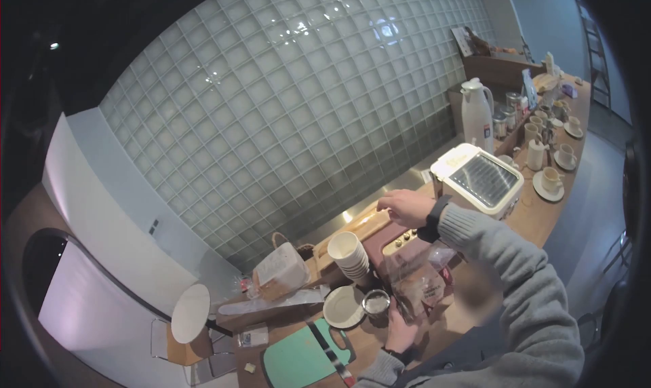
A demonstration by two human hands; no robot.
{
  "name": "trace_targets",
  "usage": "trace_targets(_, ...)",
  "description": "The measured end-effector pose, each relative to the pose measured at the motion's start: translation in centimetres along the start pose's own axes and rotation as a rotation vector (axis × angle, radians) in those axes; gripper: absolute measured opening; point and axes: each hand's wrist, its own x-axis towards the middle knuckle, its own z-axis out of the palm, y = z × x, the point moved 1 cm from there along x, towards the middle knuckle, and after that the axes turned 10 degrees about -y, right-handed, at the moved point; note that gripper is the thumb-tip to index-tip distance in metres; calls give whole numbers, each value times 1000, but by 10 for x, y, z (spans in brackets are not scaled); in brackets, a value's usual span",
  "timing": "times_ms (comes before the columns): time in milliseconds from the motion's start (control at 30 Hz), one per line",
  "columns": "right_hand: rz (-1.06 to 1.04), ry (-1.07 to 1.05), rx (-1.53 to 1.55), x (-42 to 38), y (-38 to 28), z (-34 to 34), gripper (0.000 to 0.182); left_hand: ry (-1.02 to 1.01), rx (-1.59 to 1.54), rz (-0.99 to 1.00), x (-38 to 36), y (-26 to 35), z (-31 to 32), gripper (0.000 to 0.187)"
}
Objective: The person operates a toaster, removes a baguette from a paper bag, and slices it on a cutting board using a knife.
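My left hand (403,328) is low in the view, its fingers closed against the right side of a small round glass jar (376,302). A clear plastic bag with a printed label (422,287) lies right beside that hand. Farther up, my right hand (408,208), with a black band at the wrist, hovers over a dusky pink appliance with gold knobs (383,242). Its fingers are bent and slightly apart, and I see nothing between them. To the left of the jar is a stack of pale paper bowls or plates (344,308). Behind it stand nested white paper cups (348,251).
A green cutting board (298,357) with a knife (327,347) across it lies at front left. A cream box-shaped oven (478,178) stands near my right forearm, a white jug (477,113) behind it. Cups on saucers (548,184) line the counter's right edge.
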Motion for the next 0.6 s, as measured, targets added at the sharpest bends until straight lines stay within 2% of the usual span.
trace_targets(100,156,-193,-190,68,51,35,42,-41,-81,27,-30,10,-13,80)
trace_targets(167,292,-326,-297,96,79,67,55,-67,-131,115,-55,-4,-24,59)
trace_targets(200,294,-356,-338,107,86,77,59,-39,-146,143,-67,-8,-33,54)
trace_targets(233,339,-361,-298,112,88,83,51,8,-222,49,-84,-11,-44,50)
trace_targets(300,355,-384,-255,131,93,98,42,126,-368,-83,-120,-17,-61,45)
trace_targets(367,354,-422,-342,152,112,117,65,539,-541,-264,-164,-28,-72,30)
trace_targets(400,333,-440,-365,162,111,125,72,661,-593,-318,-190,-33,-74,27)
trace_targets(467,370,-545,-504,172,95,123,75,906,-692,-537,-239,-41,-80,22)
trace_targets(500,382,-569,-544,173,91,119,76,963,-719,-589,-259,-53,-80,21)
trace_targets(600,358,-546,-559,165,80,111,74,909,-692,-454,-311,-106,-71,38)
